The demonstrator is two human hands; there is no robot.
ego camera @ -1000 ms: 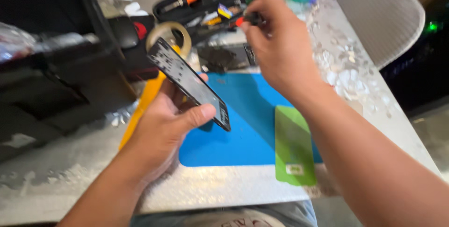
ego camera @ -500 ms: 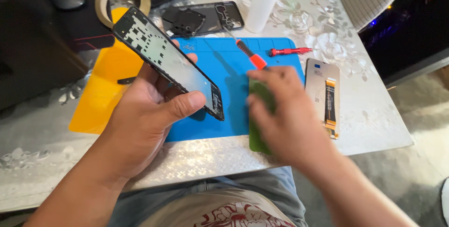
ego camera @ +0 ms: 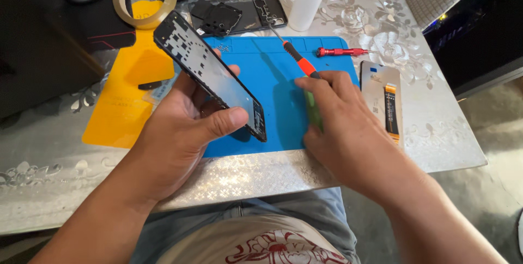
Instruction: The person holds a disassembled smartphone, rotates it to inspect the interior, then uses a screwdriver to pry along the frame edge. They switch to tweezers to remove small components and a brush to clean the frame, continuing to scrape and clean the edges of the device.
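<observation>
From the head camera we saw our left hand (ego camera: 180, 128) clasp a black phone frame (ego camera: 210, 73) by its lower edge — thumb across the front, frame tilted above the blue mat (ego camera: 267, 79). Our right hand (ego camera: 348, 128) lay palm down on a green card (ego camera: 313, 112) on the mat, fingers flat, pressing rather than gripping. An orange-handled screwdriver (ego camera: 298, 60) lay just beyond the fingertips — a detached screen panel (ego camera: 381, 98) to the right.
</observation>
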